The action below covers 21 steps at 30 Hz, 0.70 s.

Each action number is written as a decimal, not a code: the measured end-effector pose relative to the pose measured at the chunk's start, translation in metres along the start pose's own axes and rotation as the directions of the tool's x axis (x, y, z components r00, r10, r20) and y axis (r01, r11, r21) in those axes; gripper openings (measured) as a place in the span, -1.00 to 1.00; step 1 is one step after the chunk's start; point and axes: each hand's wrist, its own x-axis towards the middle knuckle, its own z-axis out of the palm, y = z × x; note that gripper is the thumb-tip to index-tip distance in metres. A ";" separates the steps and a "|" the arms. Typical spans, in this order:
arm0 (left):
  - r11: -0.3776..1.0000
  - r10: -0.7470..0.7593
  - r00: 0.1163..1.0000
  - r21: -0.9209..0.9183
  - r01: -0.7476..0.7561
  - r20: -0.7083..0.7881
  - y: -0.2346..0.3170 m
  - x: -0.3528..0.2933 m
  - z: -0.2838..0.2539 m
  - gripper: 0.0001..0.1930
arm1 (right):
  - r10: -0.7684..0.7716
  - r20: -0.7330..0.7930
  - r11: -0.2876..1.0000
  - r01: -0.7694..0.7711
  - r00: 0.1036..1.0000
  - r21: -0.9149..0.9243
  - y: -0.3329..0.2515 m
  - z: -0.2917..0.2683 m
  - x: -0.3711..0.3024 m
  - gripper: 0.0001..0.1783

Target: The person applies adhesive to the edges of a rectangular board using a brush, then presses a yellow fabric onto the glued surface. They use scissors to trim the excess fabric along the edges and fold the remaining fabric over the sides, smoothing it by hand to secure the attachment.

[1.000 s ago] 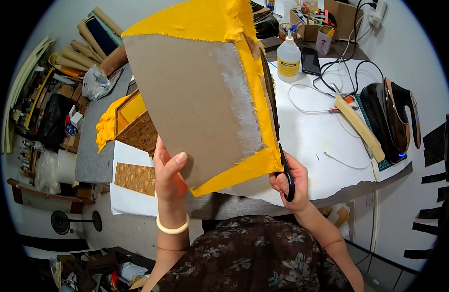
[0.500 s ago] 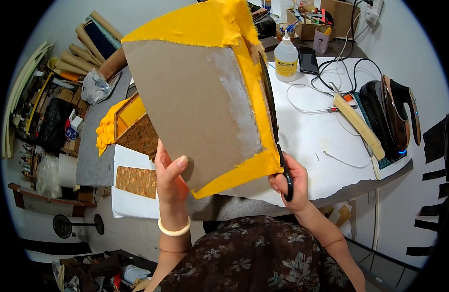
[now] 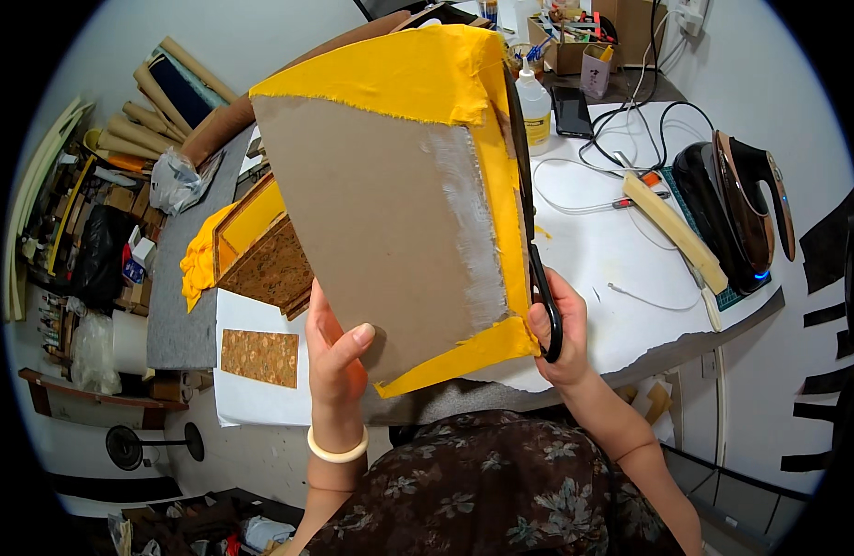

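The grey-brown panel [image 3: 371, 232] is held up in the air above the front of the surface [image 3: 182, 315], its face tilted toward the person. The left hand [image 3: 339, 357] is clamped on the panel's lower left edge, thumb on the near face and fingers behind; the right hand [image 3: 564, 329] is closed round the handles of the black scissors [image 3: 541, 274], which lie along the panel's right side, beside the yellow fabric [image 3: 399, 79] folded over that edge. Whether the blades are parted cannot be told from this angle. The step looks like trimming along that side. Doing it well probably means a firm left grip, so that the panel does not swing with each cut, and blades kept parallel to the edge rather than angled into the folded yellow strip. The upper right corner, where the fabric bunches thickly, likely calls for short, slow snips. The left thumb does best away from the whitish strip [image 3: 466, 222] brushed beside the fold, since it may be tacky glue.
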 end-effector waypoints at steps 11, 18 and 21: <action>1.000 -0.004 1.000 -0.003 0.004 -0.005 0.002 -0.002 0.004 -0.07 | -0.010 -0.054 0.998 0.006 0.998 -0.062 0.000 0.003 -0.002 -0.57; 0.999 -0.039 0.999 -0.026 0.039 0.018 -0.002 -0.005 0.000 -0.09 | -0.091 0.037 0.996 0.091 0.995 -0.018 0.000 -0.005 0.007 -0.40; 0.998 -0.047 0.998 -0.028 0.049 0.045 -0.007 -0.007 -0.003 -0.08 | -0.083 0.041 0.996 0.084 0.996 -0.022 -0.002 -0.010 0.012 -0.37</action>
